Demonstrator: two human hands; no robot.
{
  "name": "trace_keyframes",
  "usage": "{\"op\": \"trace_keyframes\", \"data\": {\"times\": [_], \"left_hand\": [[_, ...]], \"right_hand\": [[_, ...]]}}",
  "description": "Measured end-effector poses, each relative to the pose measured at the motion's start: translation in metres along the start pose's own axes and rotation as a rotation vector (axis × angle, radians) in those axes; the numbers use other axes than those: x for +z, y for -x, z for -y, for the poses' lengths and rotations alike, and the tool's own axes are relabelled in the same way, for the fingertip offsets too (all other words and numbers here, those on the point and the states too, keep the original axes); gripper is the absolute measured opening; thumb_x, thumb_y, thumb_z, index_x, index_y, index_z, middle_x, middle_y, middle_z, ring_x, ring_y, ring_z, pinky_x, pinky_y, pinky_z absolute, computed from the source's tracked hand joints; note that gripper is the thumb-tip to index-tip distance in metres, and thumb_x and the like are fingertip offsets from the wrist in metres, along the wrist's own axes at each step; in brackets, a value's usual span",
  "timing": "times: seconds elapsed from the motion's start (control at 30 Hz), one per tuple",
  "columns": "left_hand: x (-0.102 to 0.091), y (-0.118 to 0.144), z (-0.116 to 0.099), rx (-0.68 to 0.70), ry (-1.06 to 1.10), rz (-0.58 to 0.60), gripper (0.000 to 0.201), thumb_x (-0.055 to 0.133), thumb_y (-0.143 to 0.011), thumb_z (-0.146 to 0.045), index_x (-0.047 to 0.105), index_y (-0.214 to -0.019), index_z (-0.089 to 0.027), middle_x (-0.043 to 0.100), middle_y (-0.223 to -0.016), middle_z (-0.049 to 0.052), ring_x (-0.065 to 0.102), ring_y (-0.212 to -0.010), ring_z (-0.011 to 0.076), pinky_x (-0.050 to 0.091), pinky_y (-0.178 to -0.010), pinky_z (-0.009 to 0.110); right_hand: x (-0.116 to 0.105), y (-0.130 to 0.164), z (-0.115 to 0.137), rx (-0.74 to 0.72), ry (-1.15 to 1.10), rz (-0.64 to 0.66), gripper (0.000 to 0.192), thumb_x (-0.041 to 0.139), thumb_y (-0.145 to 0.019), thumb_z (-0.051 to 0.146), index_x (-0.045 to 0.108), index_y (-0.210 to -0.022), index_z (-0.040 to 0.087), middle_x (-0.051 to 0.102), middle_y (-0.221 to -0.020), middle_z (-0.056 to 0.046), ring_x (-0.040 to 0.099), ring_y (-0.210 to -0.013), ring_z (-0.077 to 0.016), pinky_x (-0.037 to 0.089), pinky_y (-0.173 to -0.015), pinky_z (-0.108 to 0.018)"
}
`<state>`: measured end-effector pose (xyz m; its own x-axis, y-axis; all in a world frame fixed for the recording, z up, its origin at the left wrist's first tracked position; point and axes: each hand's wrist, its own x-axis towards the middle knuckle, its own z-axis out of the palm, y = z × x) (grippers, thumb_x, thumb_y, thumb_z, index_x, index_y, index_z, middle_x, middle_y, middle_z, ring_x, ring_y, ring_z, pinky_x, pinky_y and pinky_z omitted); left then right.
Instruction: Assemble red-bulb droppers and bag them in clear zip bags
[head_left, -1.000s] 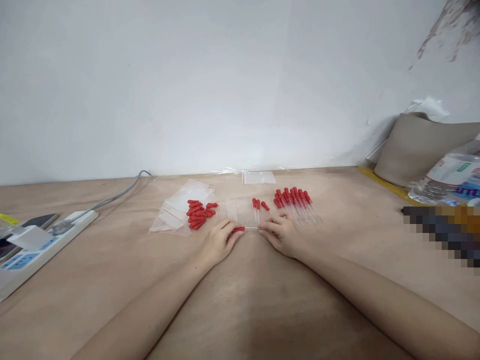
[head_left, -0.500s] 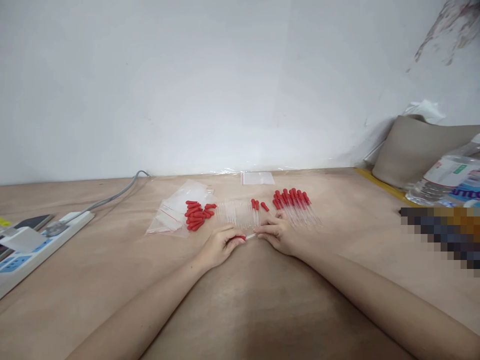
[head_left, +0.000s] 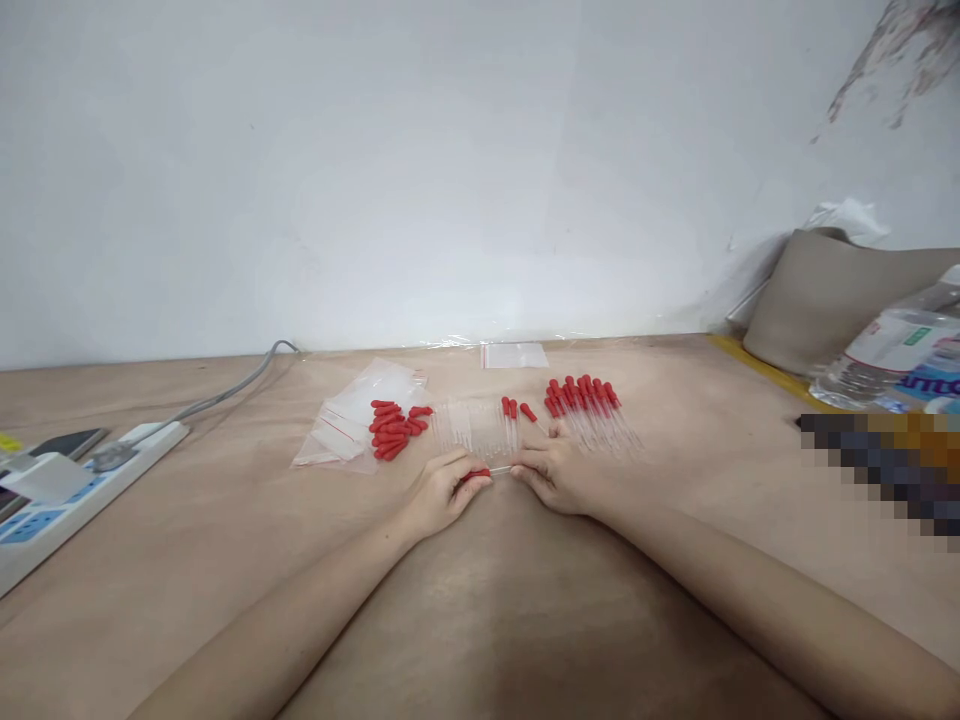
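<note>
My left hand (head_left: 447,492) pinches a red rubber bulb (head_left: 477,474) between thumb and fingers. The bulb sits at the end of a clear glass dropper tube (head_left: 500,470), whose other end is gripped by the fingers of my right hand (head_left: 553,474). Just beyond lies a row of bare clear tubes (head_left: 469,428). A few droppers with red bulbs (head_left: 510,408) lie at that row's right end. Loose red bulbs (head_left: 390,432) are heaped to the left. Past my right hand is a pile of droppers (head_left: 581,395) fitted with red bulbs.
Clear zip bags (head_left: 360,405) lie under and beside the loose bulbs; another bag (head_left: 514,356) is near the wall. A power strip (head_left: 90,500) with a plug and grey cable stands at left. A water bottle (head_left: 885,355) and a grey-brown container (head_left: 802,300) stand at right.
Both hands have stayed nearly in place. The tube between them now lies more level than before, its right end slightly lower relative to the bulb.
</note>
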<state>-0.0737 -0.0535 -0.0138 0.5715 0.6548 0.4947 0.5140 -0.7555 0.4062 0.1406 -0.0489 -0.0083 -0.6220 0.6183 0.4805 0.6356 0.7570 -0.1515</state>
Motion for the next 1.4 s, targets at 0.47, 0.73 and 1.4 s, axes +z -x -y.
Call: {"op": "trace_keyframes", "data": {"times": [0.47,0.73,1.4], "left_hand": [[0.002,-0.001,0.003,0.035,-0.007,0.034,0.017,0.045,-0.086,-0.024,0.058,-0.087,-0.015,0.057,-0.077,0.005,0.052,-0.069,0.0132,0.042,-0.063,0.024],[-0.007,-0.005,0.017,-0.017,-0.214,-0.176,0.027,0.053,-0.081,-0.031,0.053,-0.106,-0.02,0.057,-0.098,0.007,0.052,-0.089,0.0198,0.042,-0.079,0.034],[-0.015,-0.001,0.032,-0.228,-0.464,-0.265,0.019,0.058,-0.075,-0.03,0.06,-0.092,-0.022,0.057,-0.099,0.006,0.047,-0.095,0.024,0.034,-0.081,0.039]], "right_hand": [[-0.002,-0.012,0.005,0.027,-0.071,0.209,0.03,0.032,-0.088,0.023,0.056,-0.07,0.017,0.061,-0.065,0.001,0.048,-0.059,-0.0109,0.023,-0.077,-0.032],[-0.025,-0.017,0.009,0.094,-0.08,0.228,0.025,0.04,-0.083,0.022,0.064,-0.075,0.02,0.065,-0.074,-0.002,0.053,-0.067,-0.0133,0.03,-0.076,-0.03],[-0.03,-0.008,-0.067,0.965,0.185,-0.024,0.036,0.047,-0.07,0.052,0.05,-0.054,0.02,0.06,-0.061,-0.002,0.053,-0.062,-0.0178,0.03,-0.06,-0.029]]}}
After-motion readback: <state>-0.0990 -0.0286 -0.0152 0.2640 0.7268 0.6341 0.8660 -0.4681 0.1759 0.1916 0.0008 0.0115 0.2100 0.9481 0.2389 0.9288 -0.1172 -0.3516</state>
